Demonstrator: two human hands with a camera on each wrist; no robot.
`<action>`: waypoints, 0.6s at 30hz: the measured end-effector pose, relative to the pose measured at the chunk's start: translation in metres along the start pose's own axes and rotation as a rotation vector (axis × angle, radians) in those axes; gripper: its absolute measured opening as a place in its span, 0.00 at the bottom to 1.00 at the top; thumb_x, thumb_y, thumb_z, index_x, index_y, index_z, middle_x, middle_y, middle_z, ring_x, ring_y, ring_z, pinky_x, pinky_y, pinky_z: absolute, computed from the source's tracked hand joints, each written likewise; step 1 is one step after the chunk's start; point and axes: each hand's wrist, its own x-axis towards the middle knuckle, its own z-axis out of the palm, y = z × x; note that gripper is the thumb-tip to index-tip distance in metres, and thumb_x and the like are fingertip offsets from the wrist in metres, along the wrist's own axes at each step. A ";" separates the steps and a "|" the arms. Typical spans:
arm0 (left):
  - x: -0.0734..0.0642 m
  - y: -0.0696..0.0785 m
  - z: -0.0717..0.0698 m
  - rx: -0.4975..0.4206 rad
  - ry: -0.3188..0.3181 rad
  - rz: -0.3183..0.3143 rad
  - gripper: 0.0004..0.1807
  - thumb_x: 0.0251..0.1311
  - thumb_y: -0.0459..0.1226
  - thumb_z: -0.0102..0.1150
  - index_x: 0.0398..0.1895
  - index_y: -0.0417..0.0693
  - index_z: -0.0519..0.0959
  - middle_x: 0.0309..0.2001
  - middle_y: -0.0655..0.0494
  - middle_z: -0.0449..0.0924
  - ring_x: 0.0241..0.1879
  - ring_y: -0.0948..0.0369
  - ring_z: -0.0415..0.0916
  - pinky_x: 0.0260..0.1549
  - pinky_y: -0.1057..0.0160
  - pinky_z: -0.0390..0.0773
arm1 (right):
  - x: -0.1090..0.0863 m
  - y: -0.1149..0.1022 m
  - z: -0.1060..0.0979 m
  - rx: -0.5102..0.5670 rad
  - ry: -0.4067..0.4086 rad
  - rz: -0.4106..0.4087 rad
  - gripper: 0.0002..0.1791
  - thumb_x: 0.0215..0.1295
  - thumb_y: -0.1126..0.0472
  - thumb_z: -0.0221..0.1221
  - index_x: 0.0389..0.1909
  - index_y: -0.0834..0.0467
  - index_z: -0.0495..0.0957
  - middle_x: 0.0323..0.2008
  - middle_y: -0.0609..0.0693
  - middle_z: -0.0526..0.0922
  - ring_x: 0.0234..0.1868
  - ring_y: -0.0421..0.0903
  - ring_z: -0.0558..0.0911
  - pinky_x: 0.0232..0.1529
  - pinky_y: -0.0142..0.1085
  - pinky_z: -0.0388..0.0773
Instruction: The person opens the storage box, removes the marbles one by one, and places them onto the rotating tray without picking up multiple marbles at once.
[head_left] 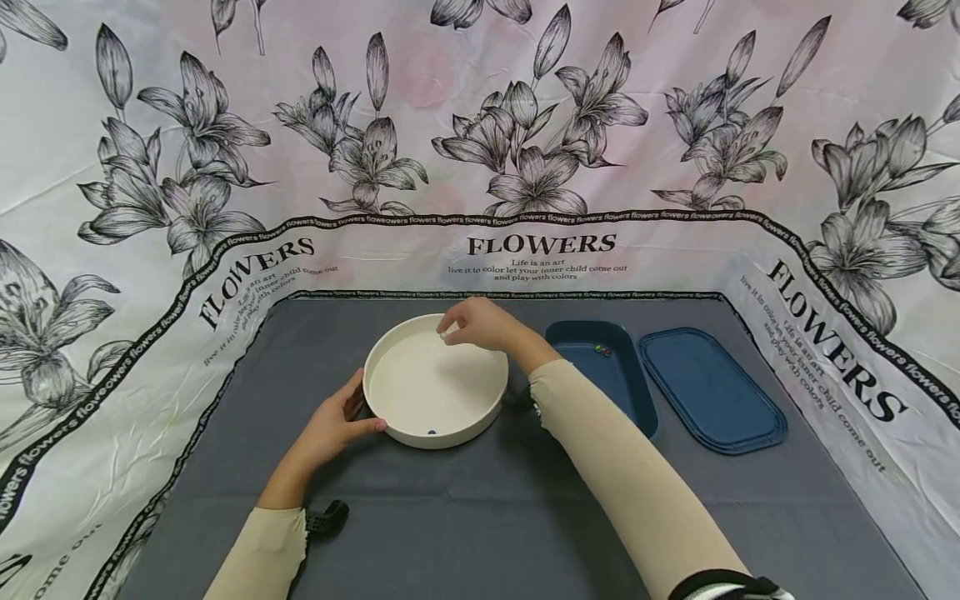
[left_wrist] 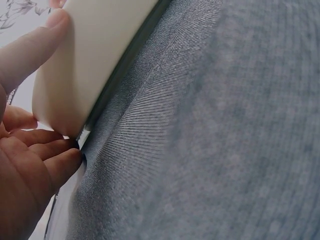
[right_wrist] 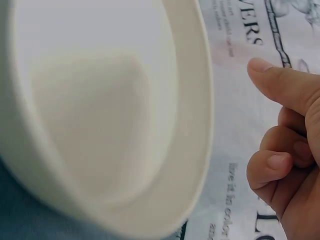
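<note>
A round, cream-coloured shallow dish [head_left: 435, 379] rests on the grey cloth, with one small blue bead [head_left: 431, 432] near its front wall. My left hand [head_left: 336, 427] grips the dish at its left side, thumb at the front rim and fingers around the outer wall; the left wrist view shows fingertips low at its base. My right hand [head_left: 483, 323] reaches over the dish's back right rim. In the right wrist view its thumb [right_wrist: 280, 82] extends while other fingers curl. A pale spot shows at its fingertips; I cannot tell whether they pinch something.
A dark blue rectangular container [head_left: 630, 387] stands right of the dish, partly behind the right sleeve, with several small coloured beads [head_left: 602, 350] inside. Beside it lies a flat blue lid [head_left: 712, 390]. White flower-printed fabric [head_left: 420, 142] borders the grey cloth.
</note>
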 end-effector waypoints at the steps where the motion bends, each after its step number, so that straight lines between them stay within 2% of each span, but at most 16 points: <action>1: 0.000 0.000 0.000 -0.004 0.001 0.000 0.64 0.55 0.45 0.77 0.84 0.45 0.41 0.83 0.43 0.42 0.80 0.44 0.49 0.73 0.49 0.60 | 0.004 -0.002 0.003 -0.017 -0.023 -0.008 0.12 0.70 0.56 0.66 0.52 0.49 0.88 0.43 0.44 0.86 0.39 0.46 0.78 0.39 0.39 0.79; 9: 0.001 -0.003 -0.001 -0.026 -0.007 0.004 0.63 0.56 0.44 0.77 0.84 0.46 0.40 0.83 0.44 0.42 0.80 0.45 0.47 0.74 0.50 0.58 | 0.025 -0.006 0.024 -0.137 -0.177 -0.038 0.14 0.68 0.58 0.68 0.53 0.53 0.88 0.43 0.43 0.85 0.41 0.45 0.76 0.40 0.37 0.77; 13: -0.001 -0.003 0.000 -0.026 -0.012 0.001 0.63 0.56 0.43 0.76 0.84 0.45 0.40 0.83 0.43 0.42 0.80 0.44 0.47 0.74 0.49 0.58 | 0.029 -0.003 0.034 -0.121 -0.201 -0.043 0.13 0.68 0.58 0.68 0.51 0.53 0.88 0.40 0.44 0.85 0.38 0.44 0.76 0.37 0.36 0.76; 18: 0.000 -0.003 0.000 -0.023 -0.004 0.002 0.63 0.56 0.43 0.77 0.84 0.43 0.40 0.83 0.42 0.43 0.80 0.44 0.48 0.74 0.49 0.59 | 0.031 -0.001 0.043 -0.163 -0.186 -0.054 0.11 0.66 0.59 0.69 0.48 0.52 0.90 0.36 0.42 0.85 0.34 0.43 0.74 0.35 0.34 0.74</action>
